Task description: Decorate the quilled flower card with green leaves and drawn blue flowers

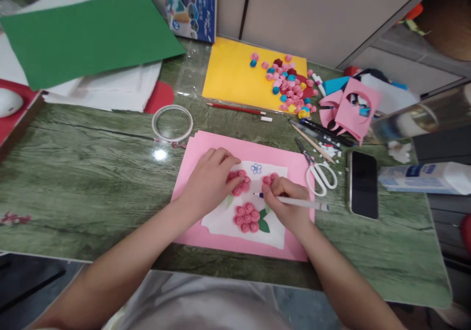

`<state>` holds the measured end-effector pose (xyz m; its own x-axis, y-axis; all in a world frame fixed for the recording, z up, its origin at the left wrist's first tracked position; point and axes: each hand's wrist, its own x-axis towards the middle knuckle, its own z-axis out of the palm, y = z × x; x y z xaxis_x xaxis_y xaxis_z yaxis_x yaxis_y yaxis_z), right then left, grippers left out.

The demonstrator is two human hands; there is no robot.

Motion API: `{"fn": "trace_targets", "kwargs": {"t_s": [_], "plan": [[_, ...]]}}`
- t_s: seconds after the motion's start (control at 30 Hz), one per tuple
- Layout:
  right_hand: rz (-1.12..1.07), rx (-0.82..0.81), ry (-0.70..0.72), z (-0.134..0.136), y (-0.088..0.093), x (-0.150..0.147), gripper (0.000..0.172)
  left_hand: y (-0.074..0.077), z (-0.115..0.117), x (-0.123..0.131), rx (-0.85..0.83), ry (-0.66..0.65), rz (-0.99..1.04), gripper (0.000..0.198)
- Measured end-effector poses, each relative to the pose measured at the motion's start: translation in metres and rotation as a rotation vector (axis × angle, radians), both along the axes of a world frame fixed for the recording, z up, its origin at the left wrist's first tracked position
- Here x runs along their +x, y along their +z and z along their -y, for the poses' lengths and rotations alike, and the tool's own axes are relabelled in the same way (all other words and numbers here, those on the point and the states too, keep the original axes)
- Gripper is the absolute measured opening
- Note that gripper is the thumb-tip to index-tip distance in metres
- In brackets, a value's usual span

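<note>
My right hand grips a slim white marker pen whose dark blue tip points left, at or just above a white sheet. That sheet lies on pink paper. On it are clusters of pink rolled-paper flowers, one with dark green leaves, and a small flower drawn in blue. My left hand rests open on the papers, its fingers loosely bent and its thumb by the upper left cluster. The upper right cluster is partly hidden behind my right hand.
Yellow paper carries many paper coils. A tape roll, red pencil, scissors, phone and white bottle surround the work. Green paper and a marker box sit toward the back.
</note>
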<state>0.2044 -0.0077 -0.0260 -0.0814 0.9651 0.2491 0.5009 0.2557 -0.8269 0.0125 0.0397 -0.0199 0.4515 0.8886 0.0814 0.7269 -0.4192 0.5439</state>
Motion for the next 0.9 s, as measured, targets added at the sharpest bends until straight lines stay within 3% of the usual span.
{"fn": "trace_targets", "kwargs": {"t_s": [0.27,0.9], "plan": [[0.084,0.077,0.014,-0.001,-0.0019,-0.0023,0.033,0.0014,0.0014,0.0006,-0.018,0.013,-0.046,0.026],[0.102,0.086,0.01,-0.0012,0.0005,-0.0021,0.035,0.0034,0.0012,0.001,-0.024,0.007,-0.066,0.025]]}}
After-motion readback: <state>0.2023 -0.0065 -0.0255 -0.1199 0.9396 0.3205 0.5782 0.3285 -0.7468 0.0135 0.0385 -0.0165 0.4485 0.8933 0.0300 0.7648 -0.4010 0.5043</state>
